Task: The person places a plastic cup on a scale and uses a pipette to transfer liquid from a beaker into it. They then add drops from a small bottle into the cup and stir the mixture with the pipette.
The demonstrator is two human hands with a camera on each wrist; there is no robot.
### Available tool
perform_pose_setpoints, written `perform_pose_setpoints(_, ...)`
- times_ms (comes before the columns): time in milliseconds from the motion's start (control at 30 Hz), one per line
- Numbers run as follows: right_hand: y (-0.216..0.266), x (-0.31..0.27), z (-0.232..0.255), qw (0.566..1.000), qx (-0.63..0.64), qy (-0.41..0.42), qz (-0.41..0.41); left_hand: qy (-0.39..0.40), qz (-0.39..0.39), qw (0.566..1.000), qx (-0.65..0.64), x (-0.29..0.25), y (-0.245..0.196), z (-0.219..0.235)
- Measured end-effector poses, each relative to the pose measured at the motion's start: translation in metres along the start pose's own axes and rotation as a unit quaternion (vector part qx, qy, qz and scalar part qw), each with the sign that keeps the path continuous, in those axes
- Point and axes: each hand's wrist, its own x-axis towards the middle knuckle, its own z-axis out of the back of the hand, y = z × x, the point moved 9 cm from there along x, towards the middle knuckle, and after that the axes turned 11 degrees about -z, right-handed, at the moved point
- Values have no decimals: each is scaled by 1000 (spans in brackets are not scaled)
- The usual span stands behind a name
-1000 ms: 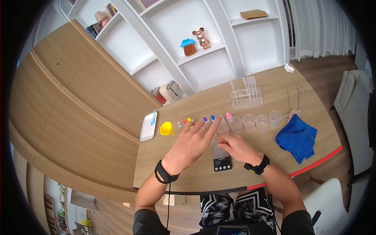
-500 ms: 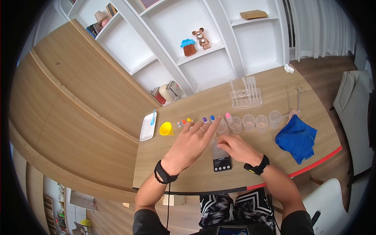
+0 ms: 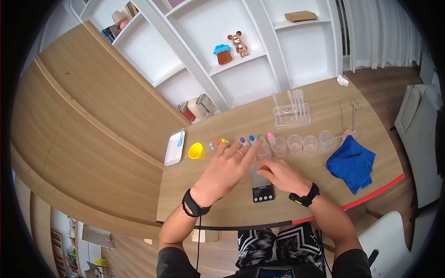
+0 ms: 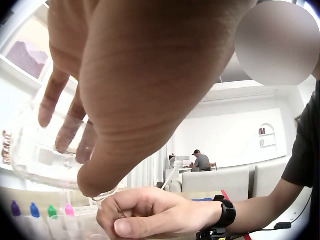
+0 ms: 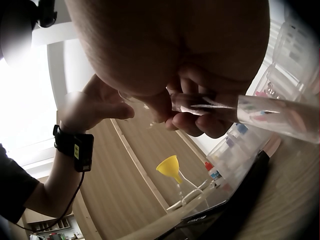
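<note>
Above the table, my left hand (image 3: 225,167) curls its fingers round a clear container (image 4: 37,155), which looks tilted in the left wrist view. My right hand (image 3: 283,177) is close beside it, over the scale (image 3: 263,193). In the right wrist view, the right fingers (image 5: 190,122) grip a clear tube (image 5: 280,117) lying across them. The hands cover the container and tube in the head view, and I cannot tell whether these touch. Green, blue and purple caps (image 4: 52,211) (image 4: 34,210) (image 4: 15,208) stand below the left hand.
Several clear cups (image 3: 295,144) line up behind the hands. A test tube rack (image 3: 292,116) stands at the back and a blue cloth (image 3: 351,164) lies at the right. To the left are a yellow funnel (image 3: 196,151) and a white tray (image 3: 174,148).
The green cap beside the left fingertip shows more clearly than half a second ago. Both hands keep nearly the same place and pose.
</note>
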Motion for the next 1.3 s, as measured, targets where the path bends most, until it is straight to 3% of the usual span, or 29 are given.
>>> perform_pose_setpoints(100,0,0,1,1000,27,4,-3,-21,70,986,-152,-11,19,-4)
perform_pose_setpoints(233,11,-1,7,999,51,-6,10,-125,175,908,-360,-36,43,-21)
perform_pose_setpoints(433,6,-2,13,993,110,-42,19,-244,277,805,-464,-87,69,-94)
perform_pose_setpoints(633,5,-1,15,993,110,-40,13,-278,330,743,-511,-113,86,-165)
perform_pose_setpoints(733,0,-1,14,990,138,-24,-18,-275,339,734,-520,-114,92,-182)
perform_pose_setpoints(833,14,-3,22,994,72,-81,27,-277,334,729,-530,-115,95,-197)
perform_pose_setpoints(1033,16,-3,29,984,59,-144,82,-285,326,720,-543,-116,92,-203)
perform_pose_setpoints(1233,9,-8,39,979,33,-199,42,-275,282,843,-365,-117,81,-138)
perform_pose_setpoints(1300,7,-8,39,980,19,-194,36,-283,249,850,-367,-115,67,-119)
